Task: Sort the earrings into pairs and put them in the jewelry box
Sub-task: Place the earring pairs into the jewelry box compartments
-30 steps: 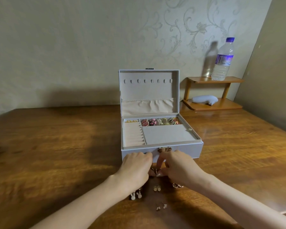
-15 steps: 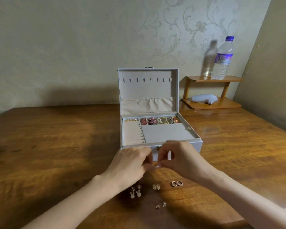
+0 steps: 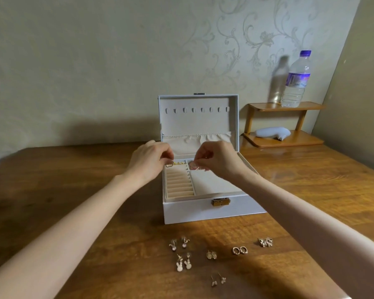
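While both my hands hang over the far end of the open jewelry box [image 3: 203,212], in the upper middle of the frame, the coming move turns on what lies straight below each grip. My left hand [image 3: 148,162] has its grip clamped: thumb and forefinger pinch a small gold earring [image 3: 169,165] right at the back-left corner of the tray, at the head of the column of ring rolls [image 3: 178,186]. That column runs from the front wall up toward the lid. Each roll lies crosswise, left to right in the picture, so I judge the earring would have to go down between rolls, not along them. My right hand [image 3: 217,161] is just right of the divider, above the back row [image 3: 194,168] where pink and gold pieces lie. Its fingertips are pressed together, but anything between them is too small to make out, so I cannot tell whether it holds the mate. The left grip is nearer the roll column and the right nearer the back row; the two are close but apart. For both, I judge the drop is short and downward. Six sorted pairs of earrings [image 3: 239,250] lie on the bench [image 3: 52,180] in the lower middle of the frame, well apart from both hands.
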The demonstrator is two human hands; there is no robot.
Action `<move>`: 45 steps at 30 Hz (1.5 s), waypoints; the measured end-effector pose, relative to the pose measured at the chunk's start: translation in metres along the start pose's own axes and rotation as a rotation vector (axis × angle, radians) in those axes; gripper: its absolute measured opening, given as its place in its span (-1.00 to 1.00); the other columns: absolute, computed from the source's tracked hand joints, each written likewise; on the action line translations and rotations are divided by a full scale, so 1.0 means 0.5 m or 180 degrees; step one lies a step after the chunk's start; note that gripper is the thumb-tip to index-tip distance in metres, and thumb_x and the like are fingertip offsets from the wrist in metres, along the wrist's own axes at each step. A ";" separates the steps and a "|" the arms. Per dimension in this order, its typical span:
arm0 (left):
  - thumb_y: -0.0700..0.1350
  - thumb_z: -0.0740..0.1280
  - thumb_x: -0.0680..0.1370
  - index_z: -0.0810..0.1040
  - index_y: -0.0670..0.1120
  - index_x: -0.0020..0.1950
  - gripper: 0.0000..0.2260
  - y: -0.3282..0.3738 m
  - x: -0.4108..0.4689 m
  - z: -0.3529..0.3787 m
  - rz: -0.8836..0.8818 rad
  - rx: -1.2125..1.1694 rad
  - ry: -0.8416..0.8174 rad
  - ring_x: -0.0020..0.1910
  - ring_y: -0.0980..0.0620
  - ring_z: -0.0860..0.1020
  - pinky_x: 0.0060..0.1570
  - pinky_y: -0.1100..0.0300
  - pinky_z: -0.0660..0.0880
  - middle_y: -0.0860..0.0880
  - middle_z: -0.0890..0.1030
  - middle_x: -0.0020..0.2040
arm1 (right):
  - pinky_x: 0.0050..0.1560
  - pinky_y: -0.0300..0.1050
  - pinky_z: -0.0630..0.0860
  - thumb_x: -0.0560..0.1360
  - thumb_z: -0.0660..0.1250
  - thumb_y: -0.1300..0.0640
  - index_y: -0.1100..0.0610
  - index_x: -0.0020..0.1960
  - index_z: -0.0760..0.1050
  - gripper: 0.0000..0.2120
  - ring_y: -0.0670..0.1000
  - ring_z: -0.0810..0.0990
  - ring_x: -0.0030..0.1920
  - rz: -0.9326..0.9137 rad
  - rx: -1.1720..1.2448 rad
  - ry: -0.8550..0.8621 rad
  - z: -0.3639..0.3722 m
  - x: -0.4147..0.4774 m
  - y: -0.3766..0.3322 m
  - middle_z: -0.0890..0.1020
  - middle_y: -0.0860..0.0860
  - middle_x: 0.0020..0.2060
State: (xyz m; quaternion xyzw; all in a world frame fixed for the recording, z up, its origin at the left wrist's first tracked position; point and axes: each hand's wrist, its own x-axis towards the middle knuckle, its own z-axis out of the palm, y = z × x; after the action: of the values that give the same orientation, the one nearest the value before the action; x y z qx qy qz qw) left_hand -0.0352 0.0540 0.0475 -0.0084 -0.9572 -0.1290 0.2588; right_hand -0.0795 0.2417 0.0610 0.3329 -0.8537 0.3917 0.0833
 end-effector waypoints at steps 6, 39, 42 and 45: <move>-0.18 0.39 0.47 0.61 -0.10 -0.13 -0.99 -0.012 0.034 0.056 0.0297 0.0386 0.0250 -0.07 -0.02 0.44 -0.14 0.16 0.27 -0.03 0.63 -0.07 | -0.11 -0.13 0.56 0.36 0.45 0.29 0.26 -0.16 0.61 -0.93 0.06 0.66 -0.24 -0.0055 -0.0346 -0.0026 0.062 0.075 0.027 0.69 0.16 -0.26; -0.21 0.30 0.52 0.60 -0.02 0.02 -0.85 -0.007 0.031 0.067 0.0322 0.0781 -0.0029 0.06 -0.02 0.40 0.04 0.12 0.29 0.00 0.59 0.00 | -0.01 -0.06 0.46 0.43 0.21 0.40 0.23 0.00 0.64 -0.72 0.18 0.58 -0.01 -0.0424 -0.1303 -0.0486 0.103 0.093 0.031 0.65 0.20 -0.05; -0.19 0.35 0.50 0.55 -0.03 0.12 -0.79 -0.011 0.013 0.053 0.0412 0.0705 0.0118 0.10 -0.02 0.41 0.06 0.11 0.31 -0.01 0.57 0.09 | 0.01 -0.05 0.50 0.47 0.25 0.36 0.17 0.08 0.62 -0.73 0.13 0.60 -0.03 -0.0475 -0.1248 -0.0326 0.085 0.079 0.031 0.64 0.15 -0.02; -0.15 0.44 0.43 0.53 -0.10 0.15 -0.69 0.008 -0.031 0.019 0.0553 0.0410 0.0452 0.07 -0.03 0.48 0.03 0.11 0.40 -0.06 0.56 0.11 | -0.02 -0.07 0.54 0.48 0.35 0.27 0.13 0.13 0.59 -0.76 -0.01 0.56 -0.14 -0.0542 -0.0959 -0.0042 0.050 0.042 0.019 0.62 0.09 -0.03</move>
State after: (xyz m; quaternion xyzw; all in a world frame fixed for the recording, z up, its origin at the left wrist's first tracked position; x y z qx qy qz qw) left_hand -0.0260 0.0611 0.0328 -0.0655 -0.9385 -0.0447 0.3361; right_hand -0.0988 0.2174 0.0466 0.3904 -0.8720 0.2486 0.1595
